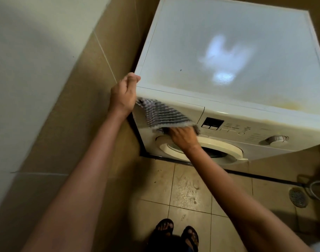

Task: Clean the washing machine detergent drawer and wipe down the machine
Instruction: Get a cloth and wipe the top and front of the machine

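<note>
The washer (228, 60) stands against the tiled wall on the left. Its drawer (193, 111) sits shut at the left end of the front panel, half covered by a striped cloth (162, 114).

The hands are apart. The left hand (123, 93) curls over the near left corner of the washer top and braces there. The right hand (182, 138) grips the bunched lower edge of the cloth, just above the door (228, 151), and holds it against the drawer face.

The step in hand looks like wiping the front panel, with the drawer not yet pulled out.

To do it well:
- Spread the cloth flat under the palm, not bunched, so more of it bears on the panel.
- Work from the left corner rightward in overlapping strokes.
- Run a fingertip through the cloth along the seam round the drawer, where grime likely gathers.
- Press lightly near the display (212, 123), so that no button is set off.
- Use the left hand's hold on the corner to steady the body.

A yellowish stain (291, 106) along the near right edge of the top probably needs firmer rubbing later.
</note>
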Demonstrator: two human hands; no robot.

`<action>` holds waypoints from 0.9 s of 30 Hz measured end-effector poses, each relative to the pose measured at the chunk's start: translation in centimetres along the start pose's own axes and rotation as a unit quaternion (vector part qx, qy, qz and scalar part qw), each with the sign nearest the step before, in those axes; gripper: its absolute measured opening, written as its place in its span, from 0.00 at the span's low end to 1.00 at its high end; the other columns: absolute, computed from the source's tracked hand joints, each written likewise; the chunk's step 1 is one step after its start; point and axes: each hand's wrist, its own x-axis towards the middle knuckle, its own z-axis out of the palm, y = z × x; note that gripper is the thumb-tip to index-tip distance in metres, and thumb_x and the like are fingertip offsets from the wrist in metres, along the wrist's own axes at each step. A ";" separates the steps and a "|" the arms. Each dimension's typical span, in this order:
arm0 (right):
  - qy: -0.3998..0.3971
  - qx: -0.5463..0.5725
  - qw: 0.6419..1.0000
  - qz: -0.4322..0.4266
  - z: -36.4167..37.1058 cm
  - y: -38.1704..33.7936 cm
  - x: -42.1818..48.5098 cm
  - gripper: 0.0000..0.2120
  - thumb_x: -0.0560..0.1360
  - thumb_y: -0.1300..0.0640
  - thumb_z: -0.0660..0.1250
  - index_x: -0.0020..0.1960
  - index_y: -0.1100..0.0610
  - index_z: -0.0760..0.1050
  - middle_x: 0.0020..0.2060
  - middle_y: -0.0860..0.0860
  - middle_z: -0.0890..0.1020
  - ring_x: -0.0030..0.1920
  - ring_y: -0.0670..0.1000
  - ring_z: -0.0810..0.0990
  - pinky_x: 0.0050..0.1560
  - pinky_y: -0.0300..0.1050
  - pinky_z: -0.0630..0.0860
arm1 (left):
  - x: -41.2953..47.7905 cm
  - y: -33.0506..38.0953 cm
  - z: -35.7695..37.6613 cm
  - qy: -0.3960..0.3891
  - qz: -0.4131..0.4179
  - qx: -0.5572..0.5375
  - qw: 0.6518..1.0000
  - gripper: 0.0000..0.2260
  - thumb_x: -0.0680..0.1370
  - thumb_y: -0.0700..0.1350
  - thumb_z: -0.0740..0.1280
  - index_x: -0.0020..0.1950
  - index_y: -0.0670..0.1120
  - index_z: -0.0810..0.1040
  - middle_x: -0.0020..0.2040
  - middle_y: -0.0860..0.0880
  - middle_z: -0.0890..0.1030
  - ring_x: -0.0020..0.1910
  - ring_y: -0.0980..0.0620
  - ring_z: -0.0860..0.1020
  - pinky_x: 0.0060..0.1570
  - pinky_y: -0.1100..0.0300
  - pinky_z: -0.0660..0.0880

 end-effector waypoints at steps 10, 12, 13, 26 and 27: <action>0.061 0.020 0.998 0.018 -0.7 -0.6 1.6 0.12 0.71 0.51 0.66 0.50 0.53 0.83 0.46 0.50 0.85 0.45 0.49 0.83 0.43 0.40 0.77 | -0.2 0.5 0.1 0.015 0.000 0.061 0.998 0.19 0.85 0.51 0.50 0.60 0.47 0.79 0.62 0.51 0.80 0.60 0.50 0.76 0.50 0.64 0.64; 0.048 0.032 0.997 -0.046 -1.5 -2.2 4.7 0.14 0.70 0.51 0.63 0.51 0.51 0.84 0.49 0.47 0.85 0.49 0.47 0.83 0.50 0.39 0.76 | -0.3 0.4 0.1 0.010 0.005 0.060 0.998 0.20 0.85 0.51 0.49 0.60 0.47 0.79 0.62 0.50 0.80 0.61 0.50 0.76 0.52 0.63 0.65; 0.002 0.046 0.996 -0.071 -2.0 -2.6 5.8 0.17 0.71 0.51 0.58 0.50 0.51 0.84 0.49 0.46 0.85 0.50 0.46 0.83 0.52 0.39 0.76 | -0.2 0.3 0.0 0.006 0.007 0.060 0.998 0.20 0.85 0.51 0.49 0.60 0.47 0.79 0.62 0.50 0.80 0.61 0.50 0.76 0.53 0.63 0.66; 0.161 0.070 0.948 0.265 -2.0 5.1 -2.9 0.29 0.81 0.42 0.47 0.77 0.55 0.47 0.77 0.53 0.50 0.77 0.50 0.44 0.75 0.47 0.42 | 0.8 0.7 0.2 0.023 -0.088 0.004 0.996 0.22 0.84 0.52 0.46 0.53 0.51 0.81 0.56 0.54 0.81 0.58 0.49 0.76 0.62 0.54 0.70; 0.163 0.077 0.947 0.264 -2.0 4.6 -2.3 0.29 0.81 0.42 0.46 0.77 0.54 0.44 0.77 0.51 0.43 0.76 0.49 0.40 0.75 0.47 0.39 | 0.8 0.8 0.3 0.026 -0.087 0.005 0.996 0.22 0.84 0.52 0.46 0.53 0.50 0.80 0.55 0.54 0.81 0.58 0.49 0.76 0.60 0.55 0.70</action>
